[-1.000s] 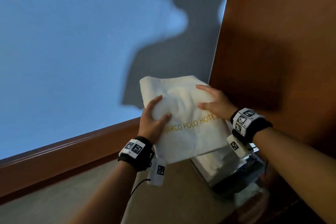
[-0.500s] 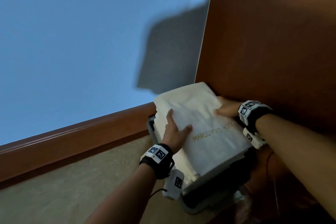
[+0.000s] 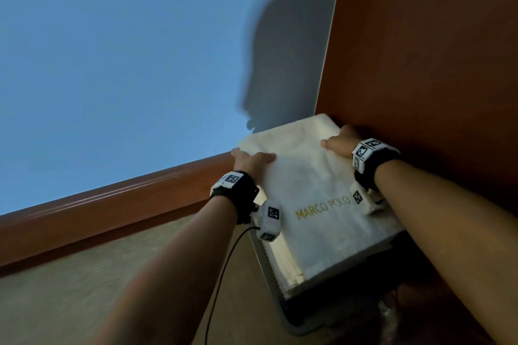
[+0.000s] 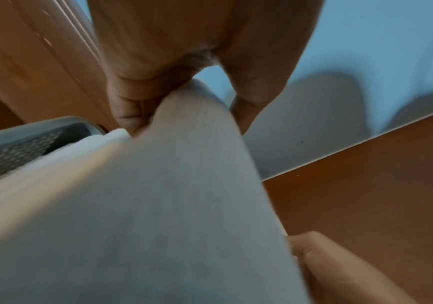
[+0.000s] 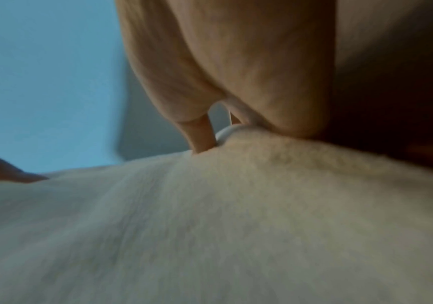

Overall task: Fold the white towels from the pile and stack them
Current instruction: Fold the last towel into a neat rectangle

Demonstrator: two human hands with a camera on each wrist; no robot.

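Wall-side towel (image 3: 314, 176) under curled hands

Wood panel (image 3: 420, 50) blocks the stack's (image 3: 322, 218) right edge; wall (image 3: 112, 50) stands behind; floor (image 3: 84, 288) on the left lies open.

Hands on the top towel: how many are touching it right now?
2. The left hand grips its far left edge; the right hand holds its far right edge by the wooden panel.
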